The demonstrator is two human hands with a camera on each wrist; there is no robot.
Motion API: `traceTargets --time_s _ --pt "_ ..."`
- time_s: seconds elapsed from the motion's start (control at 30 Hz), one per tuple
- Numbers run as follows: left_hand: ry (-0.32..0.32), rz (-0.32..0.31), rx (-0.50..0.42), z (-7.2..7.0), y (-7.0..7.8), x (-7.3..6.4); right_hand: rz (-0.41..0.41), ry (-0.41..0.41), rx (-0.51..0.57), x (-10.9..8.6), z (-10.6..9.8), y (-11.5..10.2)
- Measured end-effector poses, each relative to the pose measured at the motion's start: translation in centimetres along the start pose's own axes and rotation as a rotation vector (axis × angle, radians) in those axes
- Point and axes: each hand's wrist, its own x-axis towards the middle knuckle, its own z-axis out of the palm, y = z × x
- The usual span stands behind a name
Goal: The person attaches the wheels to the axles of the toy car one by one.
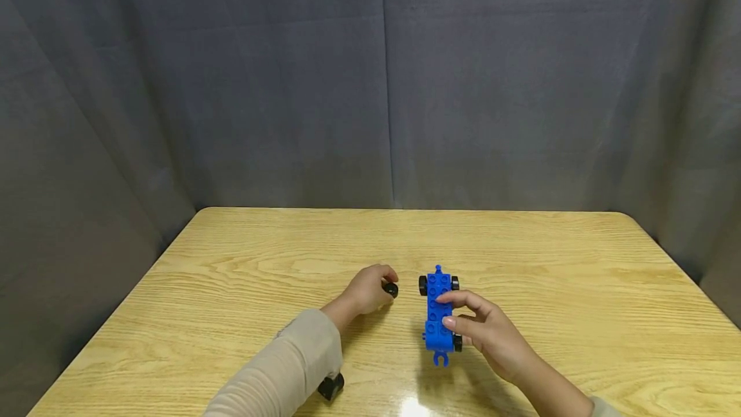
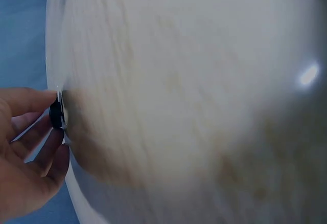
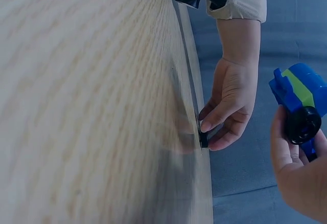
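Note:
My left hand (image 1: 366, 289) pinches a small black toy wheel (image 1: 391, 289) at the table surface. In the left wrist view the thumb and fingertips hold the wheel (image 2: 55, 115) by its edges. To the right, my right hand (image 1: 492, 333) grips a blue toy car base (image 1: 440, 304) by its right side, above the table. Studs cover the base's top, with a ball at the far end and a hook at the near end. Black wheels sit at both far corners and the near right one; a bare peg juts out near left. The right wrist view shows a green part (image 3: 300, 87) underneath.
The wooden table (image 1: 260, 262) reaches to a grey curtain (image 1: 289, 114) behind it and at the sides. A black device (image 1: 331, 386) is fixed at my left sleeve (image 1: 289, 365). Light glares on the table's near part.

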Motion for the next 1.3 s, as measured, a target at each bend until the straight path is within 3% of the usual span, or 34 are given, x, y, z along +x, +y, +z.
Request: traceTargets --time_s 0.17,0.5,0.73,0.83,1.1,1.3 --pt "0.011 0.043 0.12 0.1 0.2 -0.2 0.008 -0.029 0.016 -0.2 -0.1 0.1" --pt "0.003 0.048 0.154 0.1 0.5 -0.4 0.012 -0.008 0.02 -0.3 -0.2 0.0" --pt "-0.036 0.022 0.039 -0.5 0.3 -1.1 0.001 0.004 0.021 -0.2 -0.2 0.1" --pt "-0.027 0.032 0.005 -0.8 0.3 -1.4 -0.003 0.002 0.021 -0.2 -0.2 0.2" --pt "0.004 0.016 -0.229 -1.4 0.5 -2.7 -0.008 0.013 -0.002 -0.2 -0.2 0.2" --pt "0.012 -0.001 -0.307 -1.7 0.9 -3.6 0.001 0.033 0.0 -0.1 0.0 0.2"
